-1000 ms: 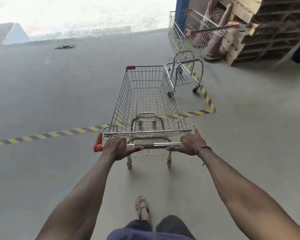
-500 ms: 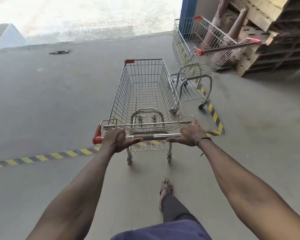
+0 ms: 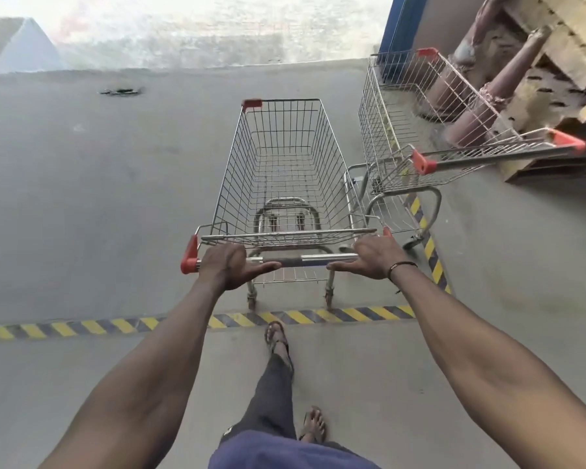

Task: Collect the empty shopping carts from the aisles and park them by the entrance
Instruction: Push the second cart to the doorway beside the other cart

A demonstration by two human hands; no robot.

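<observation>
An empty wire shopping cart [image 3: 285,170] with red corner caps stands straight ahead of me on the grey concrete floor. My left hand [image 3: 227,265] grips the left part of its metal handle bar, fingers curled over it and thumb stretched along the bar. My right hand [image 3: 372,257] grips the right end of the same bar, a dark band on the wrist. A second empty cart [image 3: 420,130] is parked just to the right, its red-capped handle pointing right. The two baskets are close side by side.
A yellow-and-black hazard stripe [image 3: 82,328] crosses the floor under my feet and turns up the right side behind the parked cart. Wooden pallets [image 3: 562,72], leaning traffic cones [image 3: 487,96] and a blue post [image 3: 400,32] stand at the right. The bright entrance opening lies ahead.
I have pushed the cart forward across the hazard stripe, which now lies behind its rear wheels. The cart has drawn up alongside the parked cart. Both hands keep their hold on the handle.
</observation>
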